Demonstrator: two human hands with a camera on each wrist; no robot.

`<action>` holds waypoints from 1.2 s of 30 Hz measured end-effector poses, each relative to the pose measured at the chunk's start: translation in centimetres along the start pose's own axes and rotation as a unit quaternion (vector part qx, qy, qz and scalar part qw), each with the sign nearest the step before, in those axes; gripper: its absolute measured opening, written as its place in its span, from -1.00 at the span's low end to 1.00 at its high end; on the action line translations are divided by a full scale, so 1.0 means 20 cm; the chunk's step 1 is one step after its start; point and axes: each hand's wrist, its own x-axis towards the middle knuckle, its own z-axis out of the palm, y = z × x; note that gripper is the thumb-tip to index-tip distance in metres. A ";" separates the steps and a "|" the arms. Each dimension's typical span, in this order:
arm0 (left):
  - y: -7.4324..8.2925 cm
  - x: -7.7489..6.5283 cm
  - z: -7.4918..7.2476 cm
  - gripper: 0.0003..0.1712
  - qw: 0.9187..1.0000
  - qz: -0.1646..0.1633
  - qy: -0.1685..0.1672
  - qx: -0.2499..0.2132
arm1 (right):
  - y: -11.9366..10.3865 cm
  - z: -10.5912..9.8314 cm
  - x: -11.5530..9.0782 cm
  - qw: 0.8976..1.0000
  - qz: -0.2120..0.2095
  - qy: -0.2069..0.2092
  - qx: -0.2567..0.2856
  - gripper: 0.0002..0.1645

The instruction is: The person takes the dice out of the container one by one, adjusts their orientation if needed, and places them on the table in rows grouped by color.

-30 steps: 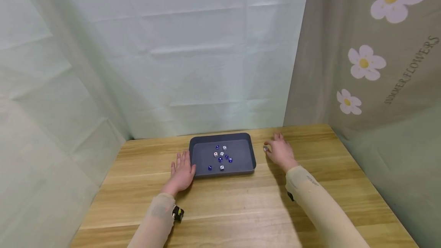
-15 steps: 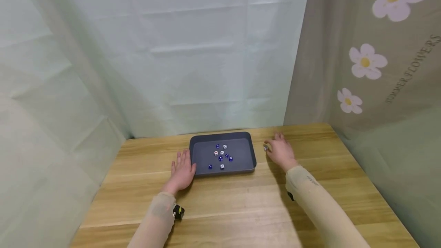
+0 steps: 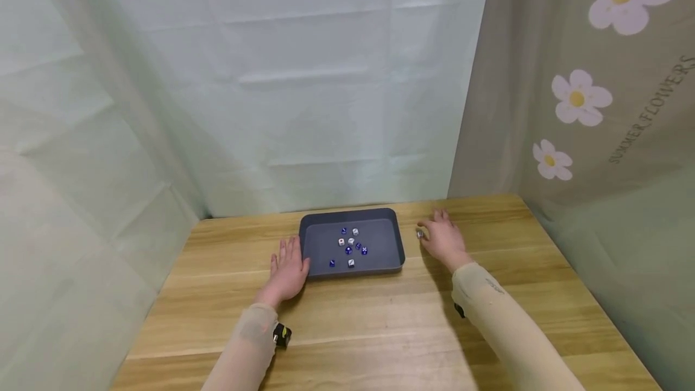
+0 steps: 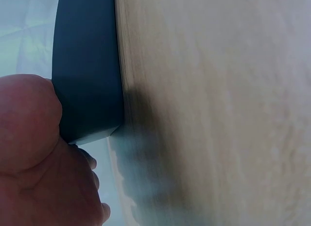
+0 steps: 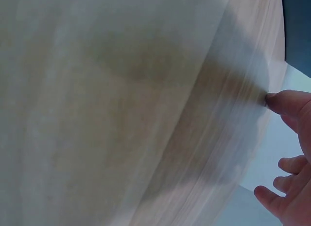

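In the head view, a dark grey rectangular tray (image 3: 391,267) lies on the wooden table with several blue and white dice inside, among them a white die with a red pip (image 3: 341,242). My left hand (image 3: 288,273) rests against the tray's left side, fingers straight and pointing away from me. Right of the tray, my right hand (image 3: 444,241) pinches a small pale die (image 3: 420,234) at the tabletop between thumb and index finger, the other fingers spread. From the right wrist, the thumb (image 5: 289,102) meets the table and mostly hides the die.
The wooden table (image 3: 374,330) backs onto a pale cloth (image 3: 326,107). A brownish curtain (image 3: 499,107) with white flowers hangs on the right. Both forearms carry a small black wrist device, the left one (image 3: 282,335) plainly visible.
Nothing but a very slight shift of the head camera's view; both hands, the tray and the dice keep their places.
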 end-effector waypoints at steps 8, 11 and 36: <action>-0.03 0.03 0.01 -0.13 1.000 -0.002 0.001 0.007 | 0.00 0.00 0.00 1.000 -0.007 0.006 0.012 -0.47; -0.04 0.03 0.01 -0.13 1.000 -0.002 -0.001 0.008 | 0.00 0.01 -0.01 1.000 -0.004 0.004 0.015 -0.45; -0.03 0.03 0.00 -0.13 1.000 -0.004 -0.005 0.010 | -0.08 0.00 -0.05 0.994 0.011 0.036 0.102 -0.48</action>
